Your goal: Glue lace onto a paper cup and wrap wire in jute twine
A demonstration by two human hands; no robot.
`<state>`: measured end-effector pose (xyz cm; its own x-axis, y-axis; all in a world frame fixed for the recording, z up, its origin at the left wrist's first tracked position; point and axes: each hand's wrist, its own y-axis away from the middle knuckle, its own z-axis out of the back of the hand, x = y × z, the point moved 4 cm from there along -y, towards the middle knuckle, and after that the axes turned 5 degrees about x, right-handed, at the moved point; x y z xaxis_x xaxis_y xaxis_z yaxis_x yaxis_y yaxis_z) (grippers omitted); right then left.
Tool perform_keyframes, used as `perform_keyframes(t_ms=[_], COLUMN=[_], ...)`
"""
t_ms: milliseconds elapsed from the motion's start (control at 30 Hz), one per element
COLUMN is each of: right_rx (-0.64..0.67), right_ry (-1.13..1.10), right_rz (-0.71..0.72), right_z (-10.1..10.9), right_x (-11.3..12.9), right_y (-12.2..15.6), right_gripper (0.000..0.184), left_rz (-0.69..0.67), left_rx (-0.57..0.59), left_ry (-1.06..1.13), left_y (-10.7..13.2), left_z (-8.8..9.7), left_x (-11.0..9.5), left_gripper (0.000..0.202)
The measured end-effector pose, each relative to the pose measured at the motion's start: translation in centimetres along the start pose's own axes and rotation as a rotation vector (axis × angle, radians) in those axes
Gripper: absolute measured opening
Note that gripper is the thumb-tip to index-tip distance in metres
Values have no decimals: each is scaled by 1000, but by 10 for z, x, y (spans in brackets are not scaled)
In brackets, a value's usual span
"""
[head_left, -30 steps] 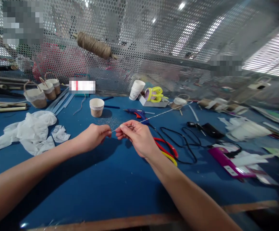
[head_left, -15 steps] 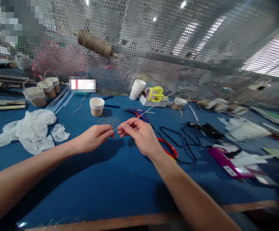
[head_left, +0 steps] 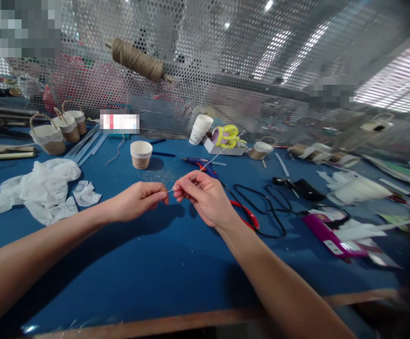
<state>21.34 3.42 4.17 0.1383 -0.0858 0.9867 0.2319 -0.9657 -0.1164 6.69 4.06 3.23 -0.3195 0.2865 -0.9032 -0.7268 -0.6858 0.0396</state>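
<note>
Between my two hands runs a thin, pale, twisted strand (head_left: 210, 161), like a wire or cord. My left hand (head_left: 144, 199) pinches its near end between thumb and fingers. Close beside it, my right hand (head_left: 201, 195) pinches the same strand, whose free length sticks out up and to the right. Both hands hover over the blue table (head_left: 162, 273). Behind them stands a small cup (head_left: 141, 155) with a brown wrap and a white lace rim. A blue glue gun (head_left: 201, 165) lies just beyond my right hand, and red-handled scissors or pliers (head_left: 249, 215) are partly hidden by it.
White lace fabric (head_left: 45, 186) lies at left, below several handled cups (head_left: 48, 140). At the back are stacked paper cups (head_left: 201, 129) and yellow-handled scissors (head_left: 228, 136). Black cable (head_left: 278, 216) and a purple case (head_left: 326, 234) lie right. Twine (head_left: 137, 61) hangs on the mesh.
The strand's free end now shows shorter and slightly steeper. Both hands keep nearly the same place and pinch. The whole view has shifted a little.
</note>
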Motion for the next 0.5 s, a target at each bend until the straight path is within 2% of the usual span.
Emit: perform_keyframes(t_ms=[200,367,500], right_rx=[-48,14,38], right_ry=[78,122,151], right_rz=[53,37,38], right_z=[0,-2,-3], right_x=[-5,-4,-2], right_y=[-2,-1,-1], right_gripper=[22,19,16], left_rz=[72,76,95], left_rx=[59,80,54], left_ry=[220,467,496], left_y=[1,2,1], left_z=[-9,-15,-19], left_x=[5,2,4], left_gripper=[24,24,27])
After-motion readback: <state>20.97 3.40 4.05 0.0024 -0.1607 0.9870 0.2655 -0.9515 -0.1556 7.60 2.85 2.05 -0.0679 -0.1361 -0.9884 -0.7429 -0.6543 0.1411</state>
